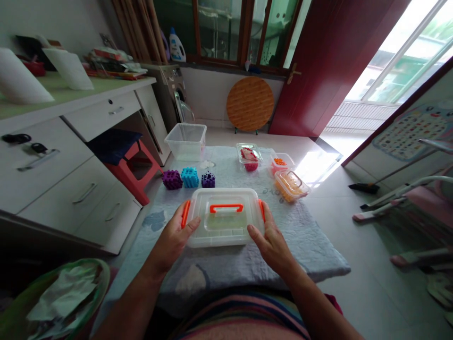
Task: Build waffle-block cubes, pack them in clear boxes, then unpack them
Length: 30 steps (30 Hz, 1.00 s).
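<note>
A clear plastic storage box (226, 238) with a lid, an orange carry handle and orange side clips is in front of me over the cloth-covered table. My left hand (177, 231) grips its left end, thumb on the lid. On the right end, my right hand (271, 236) holds it the same way, fingers by the clip. Behind the box stand a purple block cube (172, 180), a light blue block cube (190, 177) and a smaller dark purple openwork piece (208, 179). The box's underside is hidden.
At the table's far left is an open clear bin (186, 144). To the right are a container with red pieces (249, 158), one with orange pieces (281, 163) and a lidded yellow-orange one (292, 185). A red stool (132, 163) and waste basket (104, 271) flank the left.
</note>
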{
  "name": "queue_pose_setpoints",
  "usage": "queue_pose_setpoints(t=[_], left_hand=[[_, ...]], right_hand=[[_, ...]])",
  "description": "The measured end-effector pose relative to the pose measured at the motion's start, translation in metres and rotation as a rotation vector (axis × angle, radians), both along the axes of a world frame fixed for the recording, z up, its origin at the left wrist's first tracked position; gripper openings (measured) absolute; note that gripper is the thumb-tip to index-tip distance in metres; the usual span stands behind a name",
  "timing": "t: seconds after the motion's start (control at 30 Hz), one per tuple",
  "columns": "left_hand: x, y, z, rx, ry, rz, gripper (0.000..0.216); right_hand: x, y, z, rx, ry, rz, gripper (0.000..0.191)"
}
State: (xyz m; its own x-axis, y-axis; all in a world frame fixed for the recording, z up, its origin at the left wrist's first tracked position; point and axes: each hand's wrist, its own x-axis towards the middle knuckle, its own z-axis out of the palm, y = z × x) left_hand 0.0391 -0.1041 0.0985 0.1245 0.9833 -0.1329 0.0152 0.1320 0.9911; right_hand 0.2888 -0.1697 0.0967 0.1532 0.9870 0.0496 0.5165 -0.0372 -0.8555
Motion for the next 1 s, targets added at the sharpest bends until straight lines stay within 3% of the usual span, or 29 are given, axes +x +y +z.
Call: queue_pose_setpoints(t=[0.2,0.57,0.67,0.83,1.0], left_hand=[[-0.008,0.007,0.004,0.085,0.399,0.004,0.069],[-0.005,0.013,0.019,0.107,0.52,-0.053,0.069],[-0.006,0.012,0.021,0.097,0.535,-0.078,0.069],[-0.016,0.007,0.009,0.052,0.401,-0.075,0.078],[-0.023,0.001,0.001,-0.064,0.161,-0.163,0.06]], right_hand=[[-0.001,0.001,0.003,0.035,-0.103,0.067,0.075],[0.006,0.005,0.012,0.023,-0.192,0.154,0.076],[0.012,0.008,0.017,-0.007,-0.057,0.149,0.074],[0.029,0.031,0.022,-0.106,0.426,-0.002,0.055],[0.041,0.064,0.022,-0.242,0.675,0.066,0.039]])
